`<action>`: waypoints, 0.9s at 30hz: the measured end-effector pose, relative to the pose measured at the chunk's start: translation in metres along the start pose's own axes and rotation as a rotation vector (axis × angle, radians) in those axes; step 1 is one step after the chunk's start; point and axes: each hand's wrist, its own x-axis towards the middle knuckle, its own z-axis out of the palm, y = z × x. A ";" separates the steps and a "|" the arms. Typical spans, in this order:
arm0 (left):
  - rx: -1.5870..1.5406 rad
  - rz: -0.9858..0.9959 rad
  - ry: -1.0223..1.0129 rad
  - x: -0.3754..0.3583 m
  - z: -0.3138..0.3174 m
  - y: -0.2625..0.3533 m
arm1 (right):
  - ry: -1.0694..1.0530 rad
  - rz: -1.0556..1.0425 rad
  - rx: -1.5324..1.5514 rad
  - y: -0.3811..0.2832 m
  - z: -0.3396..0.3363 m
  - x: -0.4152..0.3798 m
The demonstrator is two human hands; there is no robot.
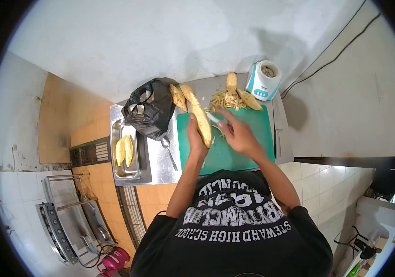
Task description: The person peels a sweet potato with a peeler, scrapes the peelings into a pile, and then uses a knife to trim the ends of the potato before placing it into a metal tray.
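Note:
My left hand [196, 141] is closed around the lower end of a long, pale yellow sweet potato [196, 110], held slanted above the green cutting board [243, 156]. Brown patches of skin mark parts of it. Just to its right, my right hand [241, 134] grips a pale peeler [214, 118], smeared by motion, close to the root's side. Several thin peelings [222, 99] are heaped at the board's far edge. An unpeeled sweet potato [178, 98] lies left of the held one.
Two more sweet potatoes [249, 99] [231, 83] rest by the peelings. A white-and-blue blender base [263, 81] stands at the back right. To the left are a black plastic bag [153, 115], a spoon [168, 152], and a metal tray [130, 174] with peeled yellow pieces [124, 150].

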 end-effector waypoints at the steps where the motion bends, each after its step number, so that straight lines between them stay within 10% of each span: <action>1: 0.029 0.006 -0.023 -0.001 0.003 -0.005 | 0.006 0.000 0.002 -0.003 0.000 0.012; 14: -0.032 0.072 0.150 0.014 -0.008 0.023 | -0.153 -0.116 -0.072 0.036 0.039 -0.036; 27: 0.147 0.086 -0.152 -0.014 0.014 0.011 | 0.149 -0.302 -0.076 -0.020 0.005 0.040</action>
